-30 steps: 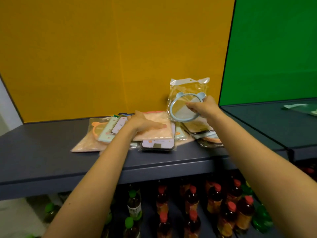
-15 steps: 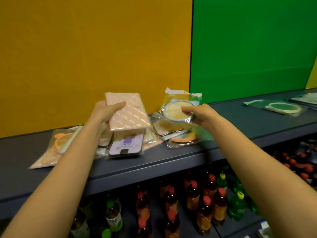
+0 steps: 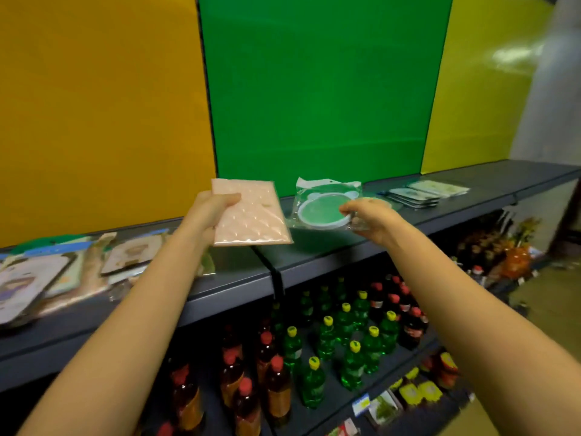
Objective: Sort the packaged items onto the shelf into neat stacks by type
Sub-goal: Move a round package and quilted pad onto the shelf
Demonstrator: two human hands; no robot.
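Head view: carried clear of the mixed pile (image 3: 47, 278) — left hand (image 3: 213, 212) grips the pink quilted packet (image 3: 251, 218), right hand (image 3: 374, 215) pinches the bagged round item (image 3: 320, 210) above the shelf (image 3: 330, 247) (sorted stacks (image 3: 415, 196) beyond it).

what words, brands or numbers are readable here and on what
Nothing is readable.
Pink quilted packet in the left hand: no print shows.
Clear bag with round pale-rimmed disc in the right hand: no print shows.
Labels on red-capped brown bottles: blurred.
Clear-wrapped printed cards on the grey shelf: blurred.
Pale shelf-edge tag: too small.
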